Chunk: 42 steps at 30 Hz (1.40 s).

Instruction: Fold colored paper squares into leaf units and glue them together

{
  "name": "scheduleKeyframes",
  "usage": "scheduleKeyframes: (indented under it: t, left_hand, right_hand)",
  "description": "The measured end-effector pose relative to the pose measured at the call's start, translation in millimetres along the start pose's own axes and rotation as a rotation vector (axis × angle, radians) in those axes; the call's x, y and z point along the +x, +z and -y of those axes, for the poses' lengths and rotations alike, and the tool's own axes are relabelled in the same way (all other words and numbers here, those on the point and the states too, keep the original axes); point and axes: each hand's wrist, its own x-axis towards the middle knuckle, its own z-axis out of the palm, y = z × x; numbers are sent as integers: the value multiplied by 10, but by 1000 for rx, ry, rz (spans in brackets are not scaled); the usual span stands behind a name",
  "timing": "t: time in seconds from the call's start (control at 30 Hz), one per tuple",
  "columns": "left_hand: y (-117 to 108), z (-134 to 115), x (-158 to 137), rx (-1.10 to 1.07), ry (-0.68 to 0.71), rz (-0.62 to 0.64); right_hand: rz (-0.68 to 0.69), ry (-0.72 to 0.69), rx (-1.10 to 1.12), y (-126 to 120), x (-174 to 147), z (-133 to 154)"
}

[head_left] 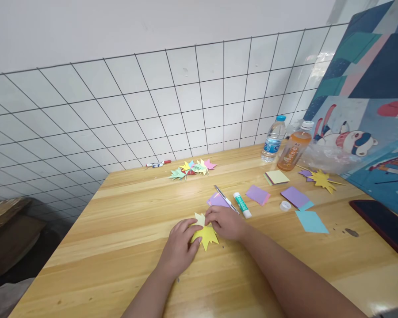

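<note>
A bright yellow paper cutout with pointed, leaf-like edges (207, 237) lies on the table in front of me, with a pale yellow jagged paper piece (199, 219) at its upper side. My left hand (180, 245) holds the left edge of the bright cutout, thumb low and fingers curled over the paper. From the right, my right hand (227, 222) has its fingers closed at the pale piece, where the two papers meet; the fingertips partly cover that spot. Just beyond the right hand lie a craft knife or pen (226, 199), a purple paper (218, 201) and a glue stick (242, 205).
Colourful paper leaves (194, 168) and markers (158, 164) lie along the tiled wall. To the right are paper squares (277, 177), a white cap (285, 206), a water bottle (273, 139), an orange drink bottle (294, 148), a yellow leaf (321, 179) and a dark phone (384, 225).
</note>
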Motion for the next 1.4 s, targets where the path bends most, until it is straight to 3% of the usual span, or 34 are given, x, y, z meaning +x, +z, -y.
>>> scheduleKeyframes:
  t: [1.4]
  left_hand:
    - [-12, -8, 9, -16, -28, 31]
  right_hand:
    - [-21, 18, 32, 12, -4, -8]
